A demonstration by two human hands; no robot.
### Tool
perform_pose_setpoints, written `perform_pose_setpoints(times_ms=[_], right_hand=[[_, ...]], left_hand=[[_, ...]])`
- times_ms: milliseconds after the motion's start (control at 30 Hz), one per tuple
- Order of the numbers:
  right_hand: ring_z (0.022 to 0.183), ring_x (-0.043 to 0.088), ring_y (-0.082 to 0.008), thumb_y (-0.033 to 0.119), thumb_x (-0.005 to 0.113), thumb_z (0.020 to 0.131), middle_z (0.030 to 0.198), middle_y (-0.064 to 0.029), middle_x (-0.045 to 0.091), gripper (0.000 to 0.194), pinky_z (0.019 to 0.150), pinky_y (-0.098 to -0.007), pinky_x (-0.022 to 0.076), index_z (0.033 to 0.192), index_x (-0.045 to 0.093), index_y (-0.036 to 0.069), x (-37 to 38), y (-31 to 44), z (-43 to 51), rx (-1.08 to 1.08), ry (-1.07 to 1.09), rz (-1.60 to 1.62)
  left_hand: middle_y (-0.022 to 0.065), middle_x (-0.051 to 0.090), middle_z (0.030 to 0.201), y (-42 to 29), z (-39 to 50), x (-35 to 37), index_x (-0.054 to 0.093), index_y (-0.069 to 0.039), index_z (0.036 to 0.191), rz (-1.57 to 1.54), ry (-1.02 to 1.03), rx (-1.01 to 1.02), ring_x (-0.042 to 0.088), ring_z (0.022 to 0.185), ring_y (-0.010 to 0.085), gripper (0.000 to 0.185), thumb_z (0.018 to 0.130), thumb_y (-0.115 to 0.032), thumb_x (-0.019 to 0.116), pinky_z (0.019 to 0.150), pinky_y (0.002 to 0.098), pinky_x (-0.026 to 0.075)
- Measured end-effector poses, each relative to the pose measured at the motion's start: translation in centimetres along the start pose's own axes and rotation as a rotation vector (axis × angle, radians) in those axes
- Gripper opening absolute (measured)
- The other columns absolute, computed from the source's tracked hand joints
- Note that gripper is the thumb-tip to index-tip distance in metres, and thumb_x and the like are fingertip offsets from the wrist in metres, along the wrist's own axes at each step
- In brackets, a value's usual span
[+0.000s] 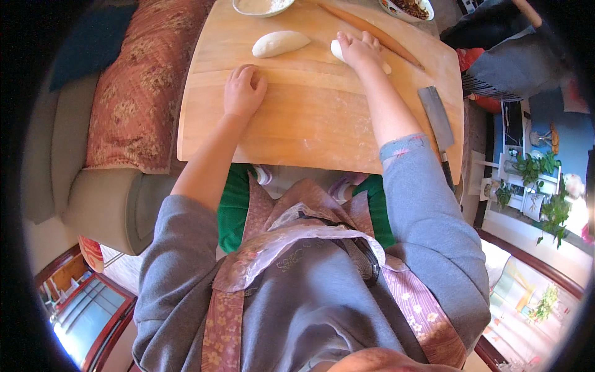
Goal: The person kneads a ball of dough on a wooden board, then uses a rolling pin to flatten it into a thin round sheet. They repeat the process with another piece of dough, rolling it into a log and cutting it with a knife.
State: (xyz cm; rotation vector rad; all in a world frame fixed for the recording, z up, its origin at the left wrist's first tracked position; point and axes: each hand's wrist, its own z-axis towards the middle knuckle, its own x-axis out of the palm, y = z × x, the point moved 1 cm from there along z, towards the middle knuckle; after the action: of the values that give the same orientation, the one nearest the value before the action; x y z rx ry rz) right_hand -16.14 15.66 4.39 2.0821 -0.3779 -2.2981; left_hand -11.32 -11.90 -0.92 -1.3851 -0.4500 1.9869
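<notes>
My right hand (pixel 362 50) lies over a white piece of dough (pixel 336 50), which shows at both sides of the palm; fingers and palm hide its middle. My left hand (pixel 243 91) rests loosely curled on the wooden board (pixel 302 116), with nothing seen in it. Just beyond the left hand, apart from it, is an oval loaf-shaped piece of dough (pixel 280 44). A tapered wooden rolling pin (pixel 372 35) lies slantwise past my right fingers. To the right of my right forearm is a cleaver (pixel 437 116), its dark handle pointing toward me.
A bowl of flour (pixel 264 6) stands at the board's far edge. Farther right is a bowl of dark chopped filling (pixel 409 8). A sofa with a red patterned cover (pixel 135 88) flanks the board on the left. At the far right, a person in dark clothes (pixel 516 65) is partly visible.
</notes>
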Motion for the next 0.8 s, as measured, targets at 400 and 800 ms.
perform_pose_setpoints(times_ms=[400,800], right_hand=[[0.137,0.031,-0.0337,0.047,0.040,0.094,0.146,-0.0181,0.036,0.059,0.112,-0.0550,0.0180,0.140,0.041,0.009,1.8,0.7,-15.6,-0.260,0.049,-0.021],[0.138,0.031,-0.0297,0.041,0.052,0.088,0.148,-0.0158,0.035,0.068,0.113,-0.0481,0.0170,0.144,0.034,0.007,0.1,3.3,-24.5,-0.415,-0.220,0.062]], left_hand=[[0.0141,0.064,0.101,0.2,0.2,0.4,0.064,-0.003,0.100,0.111,-0.106,0.089,0.061,0.092,0.0294,0.026,0.081,-0.022,0.062,0.082,0.0372,0.049],[0.0132,0.064,0.102,0.7,-0.1,0.9,0.065,-0.002,0.095,-0.043,-0.042,-0.041,0.059,0.095,0.0312,0.024,0.079,-0.020,0.063,0.087,0.0397,0.047]])
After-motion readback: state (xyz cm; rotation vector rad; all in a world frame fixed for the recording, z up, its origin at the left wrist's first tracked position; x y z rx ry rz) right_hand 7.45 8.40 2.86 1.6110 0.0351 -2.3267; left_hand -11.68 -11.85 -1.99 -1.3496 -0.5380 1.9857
